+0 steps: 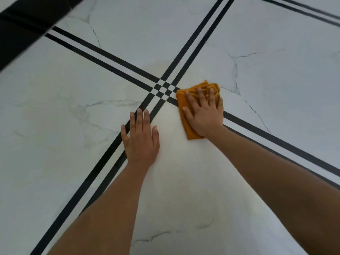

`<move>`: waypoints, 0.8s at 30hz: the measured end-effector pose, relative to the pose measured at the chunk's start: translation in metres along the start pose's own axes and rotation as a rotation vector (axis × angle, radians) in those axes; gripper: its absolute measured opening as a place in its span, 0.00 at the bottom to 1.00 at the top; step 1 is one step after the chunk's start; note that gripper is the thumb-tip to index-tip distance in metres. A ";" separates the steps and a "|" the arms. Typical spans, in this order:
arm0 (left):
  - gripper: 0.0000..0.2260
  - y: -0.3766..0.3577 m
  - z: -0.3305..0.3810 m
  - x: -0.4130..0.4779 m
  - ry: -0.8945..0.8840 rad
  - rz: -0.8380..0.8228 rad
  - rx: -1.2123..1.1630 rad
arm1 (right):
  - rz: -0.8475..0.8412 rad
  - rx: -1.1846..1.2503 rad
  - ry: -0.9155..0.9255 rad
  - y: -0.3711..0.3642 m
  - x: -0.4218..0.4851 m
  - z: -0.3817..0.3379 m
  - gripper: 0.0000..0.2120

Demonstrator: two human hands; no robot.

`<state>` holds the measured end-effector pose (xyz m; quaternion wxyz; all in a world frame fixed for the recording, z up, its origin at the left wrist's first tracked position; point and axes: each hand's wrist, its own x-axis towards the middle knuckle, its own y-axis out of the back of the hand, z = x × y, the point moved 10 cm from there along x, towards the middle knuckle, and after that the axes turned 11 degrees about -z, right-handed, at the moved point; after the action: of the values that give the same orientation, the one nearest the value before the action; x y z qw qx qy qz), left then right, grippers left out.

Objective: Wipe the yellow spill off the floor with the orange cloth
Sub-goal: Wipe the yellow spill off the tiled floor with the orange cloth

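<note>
A folded orange cloth (181, 100) lies flat on the white marble floor just right of where the black double stripes cross. My right hand (205, 115) presses down on it with fingers spread, covering most of the cloth. My left hand (140, 138) rests flat on the floor to the left, fingers apart, holding nothing, lying over a black stripe. A faint yellowish tint (171, 129) shows on the tile between my hands; no distinct yellow puddle is visible.
Two pairs of black stripes (162, 88) cross at the centre of the white marble tiles. A black edge or piece of furniture (20, 28) fills the top left corner. Open floor stretches on all sides.
</note>
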<state>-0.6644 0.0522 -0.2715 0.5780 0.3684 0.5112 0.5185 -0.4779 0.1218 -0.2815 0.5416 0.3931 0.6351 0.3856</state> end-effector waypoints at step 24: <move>0.28 0.018 0.095 0.117 -0.083 -0.051 -0.278 | 0.196 0.313 -0.186 0.036 0.021 0.077 0.24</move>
<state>-0.5834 0.1793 -0.2590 0.6570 0.2928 0.4194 0.5537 -0.4008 0.1601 -0.2654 0.4903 0.5663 0.5932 0.2951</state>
